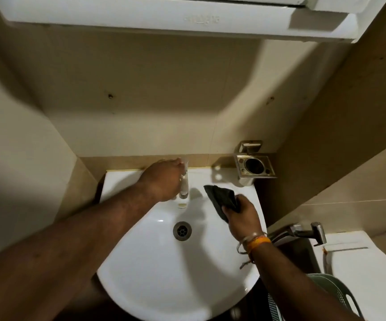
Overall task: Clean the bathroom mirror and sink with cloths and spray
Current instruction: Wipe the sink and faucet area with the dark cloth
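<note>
Head view: the tap [184,188] is gripped by the left hand [164,179].
Right hand [243,216]: a dark cloth [221,196] is clutched over the sink [155,274].
Advice: the cloth is best wetted lightly.

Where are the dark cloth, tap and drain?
dark cloth [221,198], head view, middle of the folds.
tap [184,189], head view, upright body.
drain [182,230], head view, centre of the metal grate.
</note>
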